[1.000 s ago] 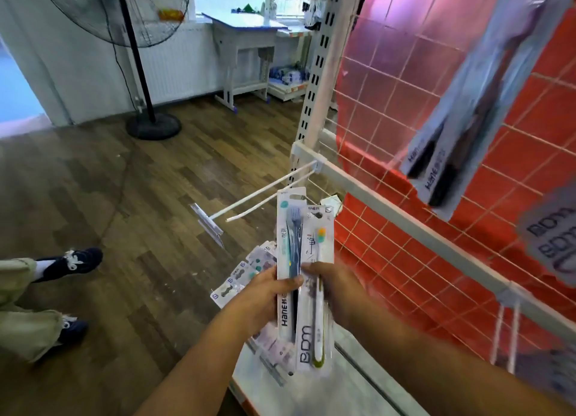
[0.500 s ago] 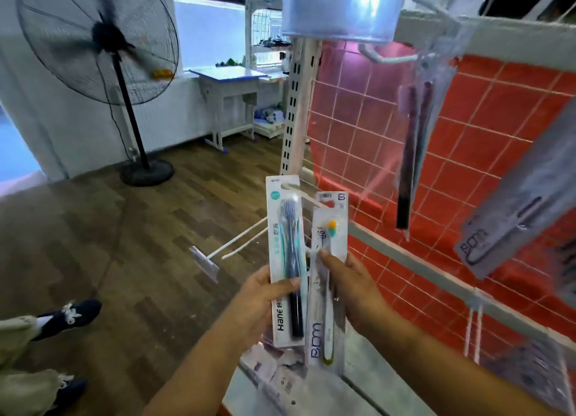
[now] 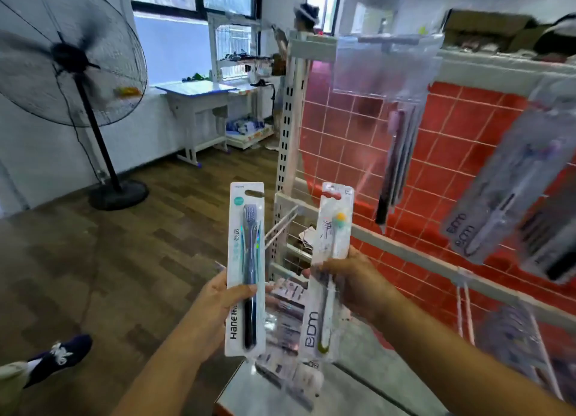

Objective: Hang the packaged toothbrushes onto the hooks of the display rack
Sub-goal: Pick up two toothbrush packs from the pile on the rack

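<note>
Two packaged toothbrushes are held upright before the display rack (image 3: 290, 141): the dark-bristled Hane pack (image 3: 246, 266) is pinched at mid-card by the left hand (image 3: 218, 297), the clear BDM pack (image 3: 330, 259) by the right hand (image 3: 349, 278). The flat blister cards appear light, fairly stiff and slick; a grip below the punched hang slot seems wisest. Bare double-wire hooks (image 3: 280, 228) project between them, against red grid panelling (image 3: 452, 129). Wood-plank flooring (image 3: 109, 253), a pedestal fan (image 3: 71, 72) and a small desk (image 3: 196, 104) are seen behind.

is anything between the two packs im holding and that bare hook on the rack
Nothing visible. The bare hook juts out in the gap between the Hane pack in the left hand and the BDM pack in the right hand.
</note>
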Motion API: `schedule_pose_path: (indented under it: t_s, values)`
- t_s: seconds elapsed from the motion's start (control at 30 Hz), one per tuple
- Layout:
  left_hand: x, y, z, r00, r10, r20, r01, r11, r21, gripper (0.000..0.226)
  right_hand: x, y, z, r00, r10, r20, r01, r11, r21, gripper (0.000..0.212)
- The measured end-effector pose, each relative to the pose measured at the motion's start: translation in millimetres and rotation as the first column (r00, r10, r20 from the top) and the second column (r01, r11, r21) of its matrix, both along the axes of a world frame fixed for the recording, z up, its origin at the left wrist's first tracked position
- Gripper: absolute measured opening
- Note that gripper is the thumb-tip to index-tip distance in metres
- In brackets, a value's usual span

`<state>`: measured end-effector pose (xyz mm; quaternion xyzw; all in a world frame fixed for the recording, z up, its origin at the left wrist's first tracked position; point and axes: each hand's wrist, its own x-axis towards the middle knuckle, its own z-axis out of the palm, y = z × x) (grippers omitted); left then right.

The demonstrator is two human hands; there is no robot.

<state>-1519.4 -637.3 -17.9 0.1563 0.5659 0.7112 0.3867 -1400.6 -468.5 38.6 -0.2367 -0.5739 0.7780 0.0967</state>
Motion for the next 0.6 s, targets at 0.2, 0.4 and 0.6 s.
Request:
schedule_pose_path:
  t_s: [0.2, 0.4, 0.6]
  values:
    - [-7.8, -12.3, 10.9, 0.999, -0.032, 0.016, 0.031, 0.999, 0.04, 0.031, 9.1, -23.3, 14.2, 0.996, -0.06, -0.065, 0.06, 0.998, -0.003, 0.039]
    - [-1.6, -16.2, 14.3, 0.986, -0.166, 0.03, 0.163, 0.982, 0.091, 0.038, 25.8, -34.5, 14.9, 0.984, -0.169, -0.052, 0.168, 0.986, -0.01, 0.046]
    - [7.2, -16.5, 15.6, 0.962, -0.274, 0.014, 0.271, 0.957, 0.098, 0.047, 51.3, -44.3, 9.7, 0.95, -0.304, -0.075, 0.304, 0.953, -0.014, 0.045]
